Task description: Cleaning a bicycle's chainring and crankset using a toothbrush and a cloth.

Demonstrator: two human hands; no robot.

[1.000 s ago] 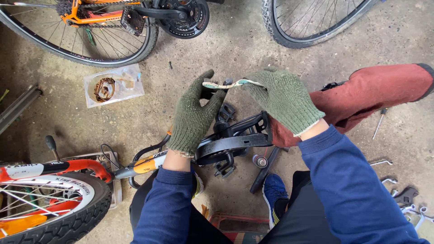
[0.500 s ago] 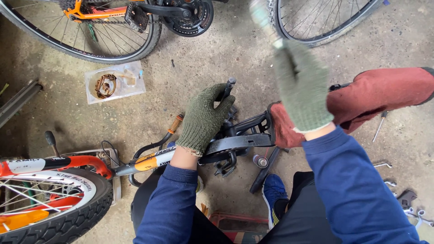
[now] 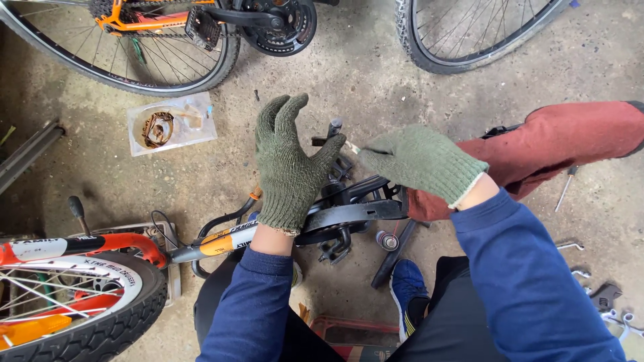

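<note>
Bicycle parts [image 3: 349, 211], a black chain guard and crank, are lying on the concrete floor [image 3: 376, 94] beside a small orange bike [image 3: 100, 248]. Above them, the gloved left hand [image 3: 288, 167] is hovering with fingers spread apart, while the gloved right hand [image 3: 419, 161] is pinching a small pale strip [image 3: 353, 147].

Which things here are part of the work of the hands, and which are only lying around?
In the work: left hand; right hand, pinching a small pale piece; black chain guard; small bike's frame.

Lying about: plastic bag with a rusty part; wrenches; orange bicycle; red cloth.
</note>
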